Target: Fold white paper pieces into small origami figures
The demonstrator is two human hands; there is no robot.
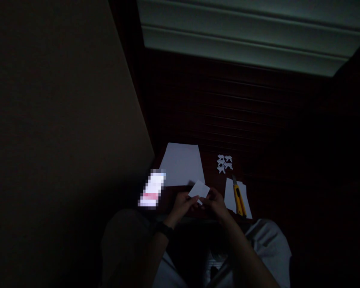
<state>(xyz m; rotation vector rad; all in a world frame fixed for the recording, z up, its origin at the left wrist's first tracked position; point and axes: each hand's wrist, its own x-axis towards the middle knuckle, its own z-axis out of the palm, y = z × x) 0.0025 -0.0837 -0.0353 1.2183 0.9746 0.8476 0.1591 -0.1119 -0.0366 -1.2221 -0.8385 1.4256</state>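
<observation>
Between my two hands is a small white square of paper (199, 189), turned so that a corner points away from me. My left hand (182, 203) pinches its left side near the lower corner, thumb on top. On the opposite side, my right hand (215, 202) grips the same paper, its thumb close to the left one. The fingers beneath the sheet are mostly hidden, and dim light hides any fold lines. Just beyond my hands lies a large white paper sheet (183, 164).
Several small folded paper pieces (224, 163) lie at the table's far right. Nearer, a yellow box cutter (239, 200), blade out, rests on white paper sheets (229, 196). A lit, pixelated screen (152, 190) is at left. A wall (78, 100) borders the dark table's left side.
</observation>
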